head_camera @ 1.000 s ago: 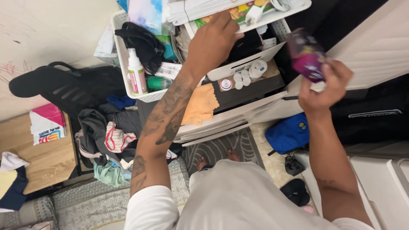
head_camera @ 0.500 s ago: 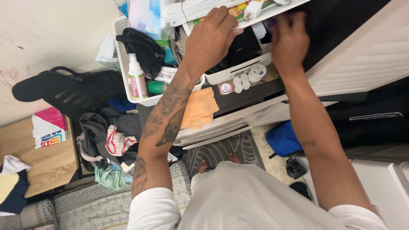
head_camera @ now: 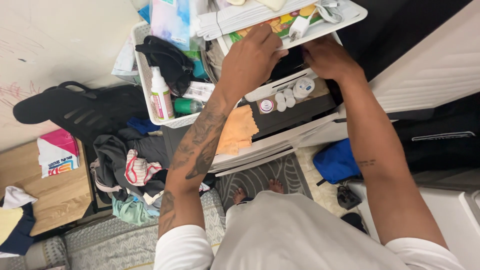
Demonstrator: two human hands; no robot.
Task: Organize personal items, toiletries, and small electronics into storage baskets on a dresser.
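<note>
The left hand (head_camera: pixel 252 57) gripped the white tray's (head_camera: pixel 345 17) front edge, propping it up; the right hand (head_camera: pixel 325 57) reached beneath into the bin (head_camera: pixel 280 86), its grasp hidden.

White basket (head_camera: pixel 141 70); orange cloth (head_camera: pixel 238 129); white bottle with pink label (head_camera: pixel 161 96); grey patterned rug (head_camera: pixel 260 175); blue bag (head_camera: pixel 336 160); tattooed left arm (head_camera: pixel 197 142).

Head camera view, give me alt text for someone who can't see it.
Seen from above, a person's left hand grips the edge of a white tray of papers while the right hand reaches beneath it into a cluttered white bin. Beside it, a white basket holds a spray bottle; clothes lie piled below.
</note>
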